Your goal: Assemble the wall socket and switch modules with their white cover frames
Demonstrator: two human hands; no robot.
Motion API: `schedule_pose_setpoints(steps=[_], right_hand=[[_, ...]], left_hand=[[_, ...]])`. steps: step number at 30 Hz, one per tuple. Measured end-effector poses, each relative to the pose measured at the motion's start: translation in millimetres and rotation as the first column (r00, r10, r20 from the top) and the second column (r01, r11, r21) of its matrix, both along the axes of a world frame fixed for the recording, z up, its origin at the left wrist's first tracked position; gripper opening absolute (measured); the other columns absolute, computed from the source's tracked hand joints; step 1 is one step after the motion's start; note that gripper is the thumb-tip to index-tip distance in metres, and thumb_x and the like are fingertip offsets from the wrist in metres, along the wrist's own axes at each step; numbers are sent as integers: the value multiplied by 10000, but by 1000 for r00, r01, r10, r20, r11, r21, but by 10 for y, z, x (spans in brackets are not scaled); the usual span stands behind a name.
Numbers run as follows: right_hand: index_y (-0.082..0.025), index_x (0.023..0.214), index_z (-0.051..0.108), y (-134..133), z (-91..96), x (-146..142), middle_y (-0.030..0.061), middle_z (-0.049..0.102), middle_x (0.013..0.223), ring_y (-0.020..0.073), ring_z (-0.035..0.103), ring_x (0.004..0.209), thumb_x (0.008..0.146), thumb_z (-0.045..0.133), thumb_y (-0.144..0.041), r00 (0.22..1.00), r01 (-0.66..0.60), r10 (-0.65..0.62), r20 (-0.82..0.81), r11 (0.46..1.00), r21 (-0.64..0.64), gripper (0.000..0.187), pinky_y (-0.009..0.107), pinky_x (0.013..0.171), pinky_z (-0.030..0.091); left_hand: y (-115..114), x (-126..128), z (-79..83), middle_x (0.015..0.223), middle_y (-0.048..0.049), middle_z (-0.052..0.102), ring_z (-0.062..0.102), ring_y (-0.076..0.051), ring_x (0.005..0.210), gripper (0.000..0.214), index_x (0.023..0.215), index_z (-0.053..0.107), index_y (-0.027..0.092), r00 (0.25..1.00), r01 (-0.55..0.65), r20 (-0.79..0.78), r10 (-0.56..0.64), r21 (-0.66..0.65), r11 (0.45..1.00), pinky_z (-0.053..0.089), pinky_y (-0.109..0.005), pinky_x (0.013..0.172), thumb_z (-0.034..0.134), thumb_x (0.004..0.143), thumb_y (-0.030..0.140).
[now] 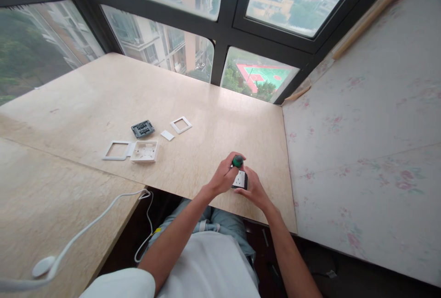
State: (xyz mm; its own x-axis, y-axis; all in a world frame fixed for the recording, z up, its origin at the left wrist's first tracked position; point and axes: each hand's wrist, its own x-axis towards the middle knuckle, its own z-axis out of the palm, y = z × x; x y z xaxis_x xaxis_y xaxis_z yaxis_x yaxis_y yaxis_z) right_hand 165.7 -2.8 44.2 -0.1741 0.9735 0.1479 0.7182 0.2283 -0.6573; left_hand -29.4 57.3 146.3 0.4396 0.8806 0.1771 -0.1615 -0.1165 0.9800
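My left hand (222, 176) is closed around a screwdriver (237, 161) with a green and black handle, held upright over a wall socket. The shaft and tip of the screwdriver are hidden by my hand and the handle. The wall socket (239, 178), with a white face and a dark frame, lies on the stone counter (206, 137). My right hand (254, 188) grips the socket from its right side, the thumb at its near edge and the fingers at its far edge.
Left on the counter are a white mounting box (153, 154), white frames (109, 155) (186, 129), a dark socket module (143, 129) and a small white plate (167, 135). A white cable (103, 217) hangs over the left edge. Windows rise behind; a papered wall (361, 151) stands right.
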Motion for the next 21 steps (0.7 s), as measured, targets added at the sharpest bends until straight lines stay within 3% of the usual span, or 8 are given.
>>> schedule_pose_setpoints(steps=[4, 7, 12, 18, 21], right_hand=[[-208, 1471, 328, 61, -88, -36, 195, 404, 1480, 369, 336, 1402, 733, 734, -592, 999, -40, 39, 32, 999, 30, 926, 575, 1119, 321], [-214, 1452, 352, 121, -62, -69, 180, 482, 1417, 366, 402, 1355, 745, 737, -558, 998, -69, 69, 11, 997, 27, 876, 567, 1086, 360], [-219, 1384, 442, 167, -19, -80, 154, 547, 1349, 355, 483, 1267, 739, 736, -571, 995, -104, 104, -7, 994, 21, 791, 539, 1044, 393], [-225, 1406, 424, 152, -75, -74, 157, 531, 1361, 351, 474, 1270, 737, 739, -553, 997, -72, 72, -8, 997, 39, 809, 528, 1036, 403], [-212, 1403, 422, 154, -101, -70, 168, 511, 1373, 358, 453, 1288, 739, 738, -547, 997, -75, 75, 3, 996, 55, 808, 533, 1048, 390]], left_hand=[[33, 59, -47, 838, -13, 531, 512, -149, 783, 265, 1064, 503, 177, 986, 109, 138, -96, -96, 989, 420, -275, 707, 479, 800, 170], [30, 95, -77, 884, -13, 509, 503, -132, 770, 261, 1055, 444, 190, 993, 89, 85, -78, -136, 987, 418, -267, 703, 572, 877, 332], [34, 143, -97, 842, 8, 495, 490, -113, 717, 387, 1015, 363, 211, 997, 68, 39, -63, -163, 984, 401, -253, 664, 574, 900, 514], [86, 114, 24, 1033, -71, 562, 538, -180, 923, 330, 1056, 526, 182, 989, 137, 63, -131, -101, 985, 430, -297, 784, 562, 907, 474], [88, 109, 72, 1021, -80, 563, 530, -202, 941, 331, 1063, 599, 174, 991, 128, 47, -124, -91, 988, 426, -304, 786, 552, 894, 454]])
